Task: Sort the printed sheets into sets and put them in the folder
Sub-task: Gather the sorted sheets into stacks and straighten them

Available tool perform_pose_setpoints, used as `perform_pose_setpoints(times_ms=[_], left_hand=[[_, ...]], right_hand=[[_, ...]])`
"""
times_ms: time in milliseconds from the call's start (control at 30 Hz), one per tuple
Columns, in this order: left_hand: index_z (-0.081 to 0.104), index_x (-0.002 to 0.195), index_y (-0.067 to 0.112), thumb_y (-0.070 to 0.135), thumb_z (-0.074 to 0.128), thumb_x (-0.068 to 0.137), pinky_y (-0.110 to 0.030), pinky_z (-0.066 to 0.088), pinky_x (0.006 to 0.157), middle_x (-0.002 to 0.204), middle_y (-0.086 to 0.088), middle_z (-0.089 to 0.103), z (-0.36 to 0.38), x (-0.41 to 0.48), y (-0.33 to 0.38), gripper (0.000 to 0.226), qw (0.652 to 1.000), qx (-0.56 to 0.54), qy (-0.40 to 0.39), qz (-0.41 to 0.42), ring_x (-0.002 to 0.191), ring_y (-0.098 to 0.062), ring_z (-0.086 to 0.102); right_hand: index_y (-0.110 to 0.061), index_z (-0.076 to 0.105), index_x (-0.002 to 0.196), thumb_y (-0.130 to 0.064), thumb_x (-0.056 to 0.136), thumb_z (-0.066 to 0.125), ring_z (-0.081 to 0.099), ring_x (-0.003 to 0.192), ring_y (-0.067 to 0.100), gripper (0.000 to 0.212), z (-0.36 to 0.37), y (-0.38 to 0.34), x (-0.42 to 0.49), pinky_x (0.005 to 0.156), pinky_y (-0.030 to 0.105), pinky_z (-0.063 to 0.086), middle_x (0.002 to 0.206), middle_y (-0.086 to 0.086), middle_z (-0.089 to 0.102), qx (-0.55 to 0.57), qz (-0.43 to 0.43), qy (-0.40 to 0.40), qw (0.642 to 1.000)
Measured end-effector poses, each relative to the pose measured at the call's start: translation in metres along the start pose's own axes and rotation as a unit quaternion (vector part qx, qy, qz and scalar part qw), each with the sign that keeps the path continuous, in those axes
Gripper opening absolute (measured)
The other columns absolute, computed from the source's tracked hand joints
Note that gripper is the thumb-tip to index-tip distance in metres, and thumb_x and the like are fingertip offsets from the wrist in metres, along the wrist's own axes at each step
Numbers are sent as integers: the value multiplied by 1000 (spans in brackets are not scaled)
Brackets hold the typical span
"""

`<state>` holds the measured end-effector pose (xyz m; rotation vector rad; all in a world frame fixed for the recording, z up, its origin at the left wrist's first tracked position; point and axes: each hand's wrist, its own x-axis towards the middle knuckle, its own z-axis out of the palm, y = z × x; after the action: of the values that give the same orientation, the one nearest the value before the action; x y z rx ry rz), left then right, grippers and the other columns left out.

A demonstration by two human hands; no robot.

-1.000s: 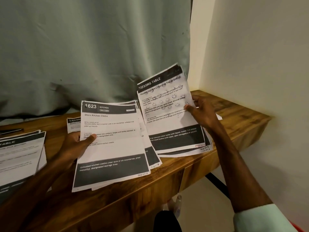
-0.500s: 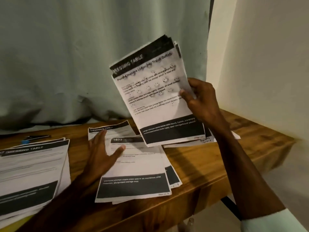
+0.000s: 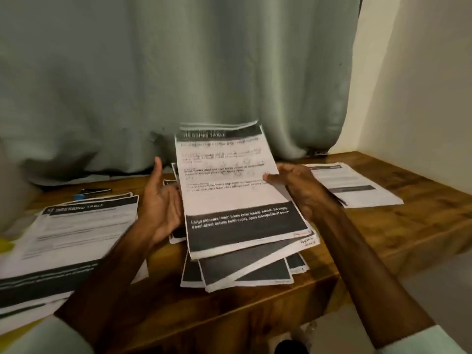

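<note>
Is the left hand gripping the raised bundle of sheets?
No, the left hand is open beside the bundle; only the right hand pinches it.

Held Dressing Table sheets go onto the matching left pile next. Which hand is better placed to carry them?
Left, probably: the left hand is open beside the held sheets and nearer the Dressing Table pile; the right hand grips their right edge.
</note>
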<state>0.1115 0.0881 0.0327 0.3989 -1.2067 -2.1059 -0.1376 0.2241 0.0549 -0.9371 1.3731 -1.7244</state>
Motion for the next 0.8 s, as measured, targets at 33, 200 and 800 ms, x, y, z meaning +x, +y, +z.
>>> perform_pose_setpoints(times_ms=[33,200,800], left_hand=[[59,140,9,71,31,98,-52,55,98,134,-19,65,-3,4,-3,80,1000,30,1,-5,123,-38,63],[64,127,12,6,63,97,-42,61,89,130,-12,69,-16,19,-41,30,964,250,86,18,105,-23,73],[59,134,4,12,60,101,-44,62,86,131,-8,68,-24,31,-49,34,940,288,173,58,105,-24,73]], right_hand=[[4,68,120,1,88,72,72,102,41,33,-3,16,0,86,47,61,110,21,75,-12,22,4,1000],[6,74,106,-7,77,86,76,88,34,34,-16,63,-8,74,38,63,97,18,78,-61,12,81,995],[-3,77,89,-31,78,89,77,78,21,32,-24,75,2,79,47,63,86,5,79,-198,-70,158,965]])
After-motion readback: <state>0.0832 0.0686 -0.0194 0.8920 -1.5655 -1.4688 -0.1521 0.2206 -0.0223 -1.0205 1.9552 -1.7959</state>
